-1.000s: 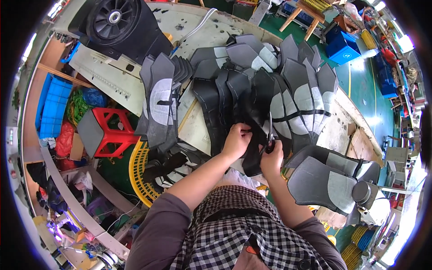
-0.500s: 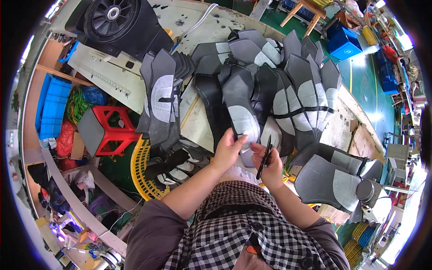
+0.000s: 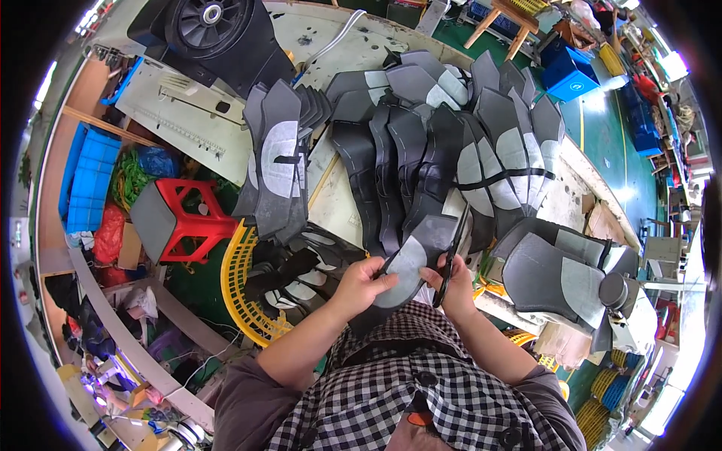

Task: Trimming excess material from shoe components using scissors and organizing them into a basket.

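My left hand [image 3: 358,287] is closed on a dark grey shaped panel [image 3: 430,231] with a light grey patch, held tilted close to my waist. Its thumb lies on top of the patch. My right hand [image 3: 457,292] holds black scissors [image 3: 459,234], blades pointing up and away, while its thumb presses the panel's right edge. Whether the blades are parted is hard to make out. Just beyond the hands, several black stitched panels [image 3: 391,177] lie side by side on the pale worktable [image 3: 331,203]. What the curled fingers do beneath the panel is hidden.
Stacked grey panels [image 3: 280,150] stand at the left, and a bundle bound with a black band [image 3: 502,171] lies right of centre. More panels [image 3: 545,274] rest at the right. A yellow basket [image 3: 242,282] and a red-and-grey stool [image 3: 184,218] are at the left.
The grey panel has come off the row toward my body and now lies turned in my hands. My left hand moved nearer and left; the scissors now point more upright.
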### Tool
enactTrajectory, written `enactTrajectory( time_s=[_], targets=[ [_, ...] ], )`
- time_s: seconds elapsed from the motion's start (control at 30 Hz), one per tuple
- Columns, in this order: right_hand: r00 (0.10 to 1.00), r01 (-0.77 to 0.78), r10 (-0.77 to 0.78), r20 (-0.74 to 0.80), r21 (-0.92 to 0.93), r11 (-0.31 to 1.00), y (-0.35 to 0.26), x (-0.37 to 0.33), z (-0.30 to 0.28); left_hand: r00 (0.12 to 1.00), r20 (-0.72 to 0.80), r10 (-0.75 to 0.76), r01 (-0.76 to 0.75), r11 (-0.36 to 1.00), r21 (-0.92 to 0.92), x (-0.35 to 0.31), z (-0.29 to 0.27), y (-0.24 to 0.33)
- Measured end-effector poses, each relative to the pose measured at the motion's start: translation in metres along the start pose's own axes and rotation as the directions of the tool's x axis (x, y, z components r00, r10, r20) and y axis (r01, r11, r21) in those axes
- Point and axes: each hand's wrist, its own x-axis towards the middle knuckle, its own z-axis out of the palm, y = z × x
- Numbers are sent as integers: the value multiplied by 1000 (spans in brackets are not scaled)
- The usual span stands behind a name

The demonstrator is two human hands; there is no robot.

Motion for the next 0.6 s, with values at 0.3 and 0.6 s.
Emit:
enactTrajectory(
  time_s=[0.3,0.6],
  targets=[
    [944,-328,310,108,292,898,22,-30,7,971,221,-90,92,996,2,-19,-22,10],
    [982,86,-124,-140,-250,964,-1,-26,-30,828,-511,231,0,912,410,61,-58,-48]
  ],
)
